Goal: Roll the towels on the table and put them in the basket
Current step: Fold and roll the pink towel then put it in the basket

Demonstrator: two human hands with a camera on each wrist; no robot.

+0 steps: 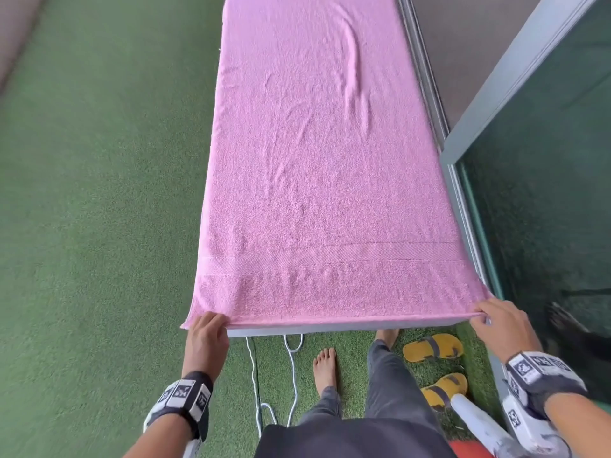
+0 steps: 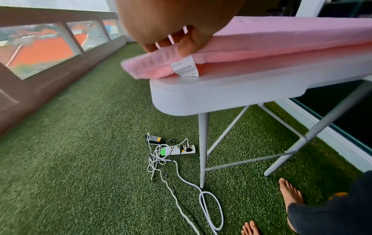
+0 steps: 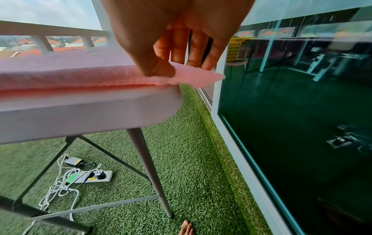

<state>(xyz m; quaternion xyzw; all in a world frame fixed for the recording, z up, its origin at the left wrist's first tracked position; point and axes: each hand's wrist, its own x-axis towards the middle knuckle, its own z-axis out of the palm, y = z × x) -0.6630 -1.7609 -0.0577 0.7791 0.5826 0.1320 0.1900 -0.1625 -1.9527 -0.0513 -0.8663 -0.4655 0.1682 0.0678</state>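
Observation:
A pink towel (image 1: 317,166) lies spread flat along the whole grey table (image 1: 330,329), with a few wrinkles in its far half. My left hand (image 1: 207,328) pinches the towel's near left corner (image 2: 161,63), where a white label (image 2: 184,66) hangs. My right hand (image 1: 496,317) pinches the near right corner (image 3: 193,77) between thumb and fingers, just past the table's edge (image 3: 100,109). A yellow basket (image 3: 235,49) shows far off beside the glass in the right wrist view.
A dark glass door (image 1: 545,193) in a grey frame runs close along the table's right side. On the green turf under the table lie a power strip (image 2: 177,149) and tangled white cables (image 2: 201,198). Yellow sandals (image 1: 433,347) sit by my bare feet.

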